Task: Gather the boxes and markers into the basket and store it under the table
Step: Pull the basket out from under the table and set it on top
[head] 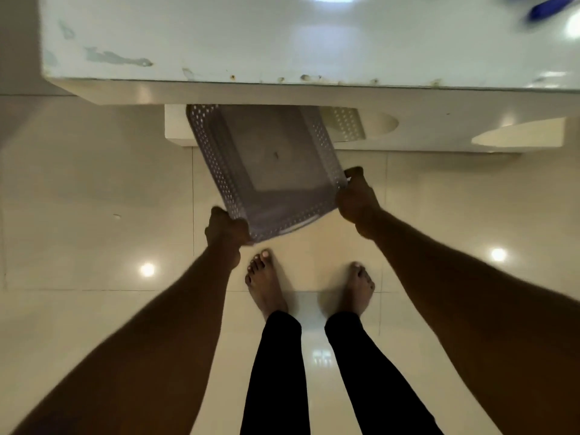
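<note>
A grey perforated plastic basket (219, 171) hangs low over the floor in front of me, its far end hidden under the white table (219, 42). Its inside looks bare. My left hand (224, 229) grips the near left corner of the rim. My right hand (356, 196) grips the near right corner. The basket is turned slightly, its near end swung toward the right. A blurred blue object (547, 7) lies on the tabletop at the far right; I cannot tell what it is. No boxes show.
The table's white base (439, 136) with curved cut-outs stands behind the basket. Glossy cream floor tiles (94, 199) spread all around. My bare feet (266, 284) stand just behind the basket.
</note>
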